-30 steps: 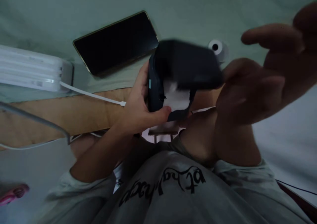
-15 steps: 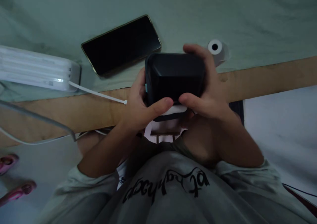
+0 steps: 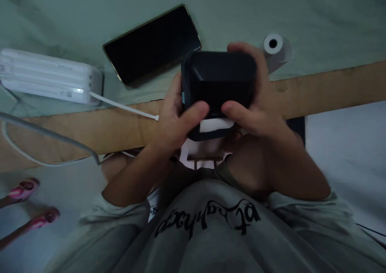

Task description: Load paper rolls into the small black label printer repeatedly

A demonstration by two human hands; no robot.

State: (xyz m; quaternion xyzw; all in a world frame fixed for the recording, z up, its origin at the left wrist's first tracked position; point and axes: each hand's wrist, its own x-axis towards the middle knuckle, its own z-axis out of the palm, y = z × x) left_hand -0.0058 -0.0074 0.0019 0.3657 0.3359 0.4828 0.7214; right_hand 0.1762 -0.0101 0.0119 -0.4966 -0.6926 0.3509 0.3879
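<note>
A black portable receipt printer (image 3: 223, 78) with rounded corners is held between my two hands over the wooden edge. From its near side sticks a short strip of white paper (image 3: 216, 124). My left hand (image 3: 177, 114) wraps the left side, its thumb pressed on the lid beside the paper. On the opposite side my right hand (image 3: 259, 94) grips it, with fingers over the far corner and the thumb on the near part of the lid. The fingers underneath are hidden. A white paper roll (image 3: 273, 44) stands on the green cloth beyond my right hand.
A phone (image 3: 152, 46) with a dark screen lies behind the printer. At left sits a white power bank (image 3: 51, 76) with a short white cable (image 3: 123, 106). A grey cable (image 3: 51, 134) crosses the wooden edge (image 3: 328, 90). Another person's feet in pink sandals (image 3: 45, 218) show at lower left.
The view has shifted, so the phone, power bank and roll sit higher and further right. More of the white paper strip shows at the printer's near side. Both hands keep their hold.
</note>
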